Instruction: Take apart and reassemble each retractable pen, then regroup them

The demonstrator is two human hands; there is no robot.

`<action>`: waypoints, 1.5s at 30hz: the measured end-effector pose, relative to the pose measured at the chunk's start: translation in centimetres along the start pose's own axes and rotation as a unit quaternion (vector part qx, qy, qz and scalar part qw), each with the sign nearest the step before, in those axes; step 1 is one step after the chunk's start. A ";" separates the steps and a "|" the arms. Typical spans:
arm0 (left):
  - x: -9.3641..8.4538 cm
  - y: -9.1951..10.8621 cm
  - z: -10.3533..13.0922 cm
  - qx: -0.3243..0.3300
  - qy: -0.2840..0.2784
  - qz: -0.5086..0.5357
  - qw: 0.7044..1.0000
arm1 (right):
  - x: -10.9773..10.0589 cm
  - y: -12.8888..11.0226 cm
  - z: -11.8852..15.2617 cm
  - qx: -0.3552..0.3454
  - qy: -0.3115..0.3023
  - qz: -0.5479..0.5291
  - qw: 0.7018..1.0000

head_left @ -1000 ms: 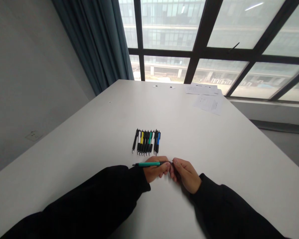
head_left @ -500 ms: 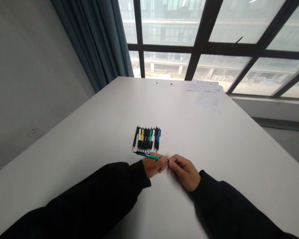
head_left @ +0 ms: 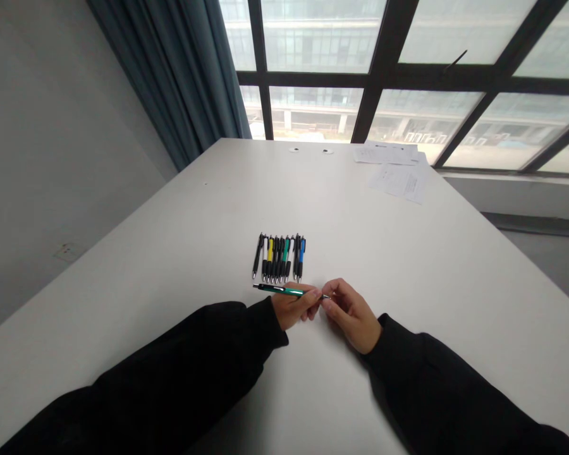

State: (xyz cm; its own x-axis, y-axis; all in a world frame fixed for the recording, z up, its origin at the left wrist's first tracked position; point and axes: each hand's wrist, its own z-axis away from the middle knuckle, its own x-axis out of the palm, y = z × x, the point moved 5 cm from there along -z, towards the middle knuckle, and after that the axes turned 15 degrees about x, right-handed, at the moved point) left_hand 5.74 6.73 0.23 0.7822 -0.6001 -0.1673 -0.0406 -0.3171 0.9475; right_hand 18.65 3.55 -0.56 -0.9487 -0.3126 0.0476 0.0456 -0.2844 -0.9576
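Nearest the camera, 2 black sleeves [head_left: 180, 373] reach over the white table [head_left: 123, 297]. The left hand [head_left: 291, 308] is closed around a green pen [head_left: 284, 290], which lies nearly level just above the table, its dark end sticking out to the left. The right hand [head_left: 353, 314] pinches narrowly at the pen's right tip, fingertips of both hands almost touching.

The grip at that tip looks slight, so a pull or twist there could let a small part slip free and roll across the smooth table; whether any part is loose is too small to tell. The pen's left end also hangs just in front of the row of pens [head_left: 279, 257], so a swing of the left hand could knock that tidy row askew.

Just beyond the hands, those pens lie side by side, black, white, yellow, green and blue. Farther off, sheets of paper [head_left: 398, 180] rest near the table's far right edge, then the curtain [head_left: 189, 82] and the window [head_left: 384, 63].

Compared with 0.5 s ago, the pen sits flatter, its left end no longer dipping toward the row, and both hands sit slightly farther from the pens.
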 end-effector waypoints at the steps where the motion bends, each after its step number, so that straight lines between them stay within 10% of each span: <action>1: 0.0 0.0 0.0 0.003 -0.001 -0.003 1.000 | -0.1 0.0 0.0 -0.004 0.012 0.016 1.000; 29: -0.1 -0.5 0.0 -0.002 -0.009 0.017 1.000 | -0.2 0.0 -0.1 -0.009 0.030 -0.020 0.999; 45: -0.7 0.3 0.0 0.005 0.077 0.075 0.994 | -0.3 0.4 -0.2 0.011 0.042 -0.026 0.999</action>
State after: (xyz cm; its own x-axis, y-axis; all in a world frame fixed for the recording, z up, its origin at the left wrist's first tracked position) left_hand 5.22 7.03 0.67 0.8528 -0.5218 0.0209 -0.1706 -0.2405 0.9555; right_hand 18.91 3.76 -1.06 -0.9728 -0.2204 0.0715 0.0026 -0.3188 -0.9478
